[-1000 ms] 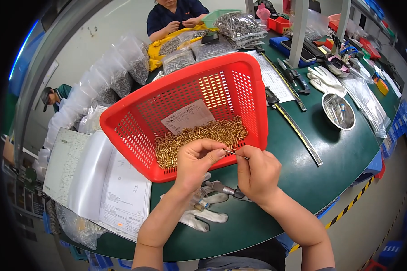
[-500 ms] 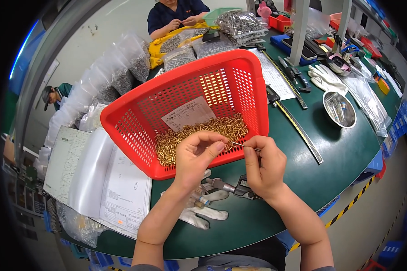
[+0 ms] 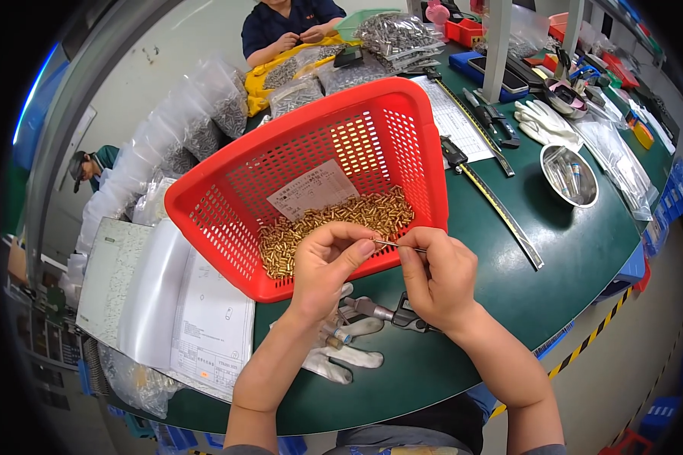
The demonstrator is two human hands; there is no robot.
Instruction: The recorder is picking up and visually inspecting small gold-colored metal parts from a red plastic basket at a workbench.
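Both hands meet over the near rim of a red plastic basket (image 3: 311, 182) that stands tilted on the green table (image 3: 584, 250). The left hand (image 3: 328, 262) has its fingers curled in, thumb and forefinger pinched shut on something too small to make out at one end of a thin metal pin (image 3: 399, 246). The right hand (image 3: 436, 277) pinches the other end of that pin between thumb and forefinger, the remaining fingers folded. The pin lies nearly level between the two hands, just above the basket's front edge. Inside the basket, a heap of small brass parts (image 3: 334, 224) gathers in the low near corner, with a white paper slip (image 3: 311, 189) lying just behind it. Under the hands on the table lie a white work glove (image 3: 341, 353) and a digital caliper (image 3: 395, 312). To the left sit printed sheets (image 3: 205, 326); to the right, a long steel ruler (image 3: 501, 216) and a round metal bowl (image 3: 569, 176). Another person (image 3: 288, 23) sits at the far end of the table.
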